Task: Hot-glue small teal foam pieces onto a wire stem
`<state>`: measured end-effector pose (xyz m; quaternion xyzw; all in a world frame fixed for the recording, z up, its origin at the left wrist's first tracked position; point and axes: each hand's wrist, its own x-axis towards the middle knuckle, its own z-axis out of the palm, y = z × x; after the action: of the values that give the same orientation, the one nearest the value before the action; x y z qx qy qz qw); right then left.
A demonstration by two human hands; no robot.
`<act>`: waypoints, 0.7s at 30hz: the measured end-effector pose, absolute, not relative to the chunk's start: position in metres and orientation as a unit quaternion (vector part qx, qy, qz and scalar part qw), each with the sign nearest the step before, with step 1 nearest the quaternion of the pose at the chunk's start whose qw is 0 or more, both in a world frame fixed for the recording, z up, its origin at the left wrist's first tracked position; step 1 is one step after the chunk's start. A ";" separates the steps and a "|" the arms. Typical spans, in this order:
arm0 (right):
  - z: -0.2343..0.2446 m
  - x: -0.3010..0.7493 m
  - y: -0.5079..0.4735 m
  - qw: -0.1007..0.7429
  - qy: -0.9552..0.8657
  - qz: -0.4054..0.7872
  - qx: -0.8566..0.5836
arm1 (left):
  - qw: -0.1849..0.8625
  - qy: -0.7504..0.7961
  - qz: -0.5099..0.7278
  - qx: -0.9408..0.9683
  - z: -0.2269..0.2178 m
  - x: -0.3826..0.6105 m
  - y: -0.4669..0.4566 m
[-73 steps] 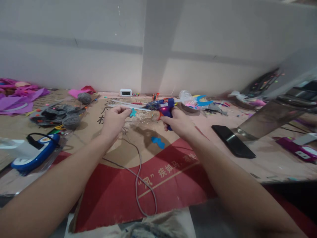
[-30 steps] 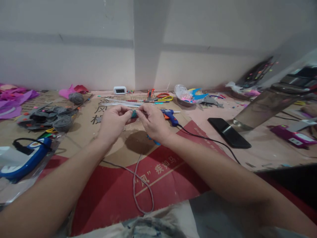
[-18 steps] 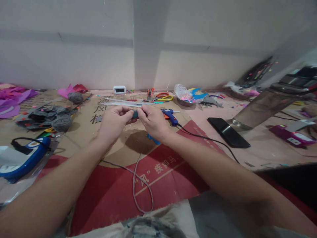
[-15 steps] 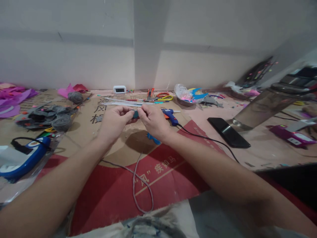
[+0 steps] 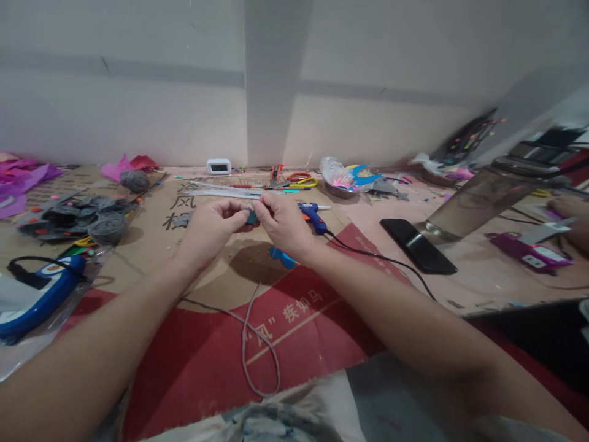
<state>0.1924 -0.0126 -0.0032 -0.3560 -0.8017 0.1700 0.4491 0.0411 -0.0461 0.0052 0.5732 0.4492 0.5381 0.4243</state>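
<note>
My left hand (image 5: 209, 226) and my right hand (image 5: 281, 222) meet above the cardboard sheet (image 5: 221, 294), both pinching a small teal felt piece (image 5: 251, 216) between their fingertips. A grey cord (image 5: 251, 334) hangs from near the hands and loops over the red print toward me. A second blue felt piece (image 5: 281, 258) lies on the cardboard just under my right wrist. The blue glue gun (image 5: 314, 217) rests on the cardboard to the right of my right hand, its black cable (image 5: 381, 261) trailing right.
Scissors (image 5: 301, 180), a white clock (image 5: 218, 166) and a bowl of scraps (image 5: 345, 181) stand at the back. Grey felt and yarn (image 5: 87, 215) lie left, a blue device (image 5: 37, 294) nearer. A black phone (image 5: 418, 245) lies right. Another person's hand (image 5: 573, 221) is at far right.
My right hand put the glue gun down on the cardboard and came over to pinch the teal piece with my left hand. Over the last second both hands barely moved.
</note>
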 end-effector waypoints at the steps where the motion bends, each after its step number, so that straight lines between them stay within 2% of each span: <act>1: -0.003 0.193 -0.012 0.449 -0.802 0.174 -0.353 | 0.424 0.450 0.537 0.574 0.005 0.041 -0.046; 21: -0.005 0.195 -0.011 0.433 -0.811 0.225 -0.322 | 0.471 0.434 0.524 0.561 0.001 0.036 -0.042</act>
<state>0.1954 -0.0107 -0.0046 -0.3221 -0.8110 0.2251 0.4333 0.0359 -0.0417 0.0007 0.5614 0.4340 0.5239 0.4712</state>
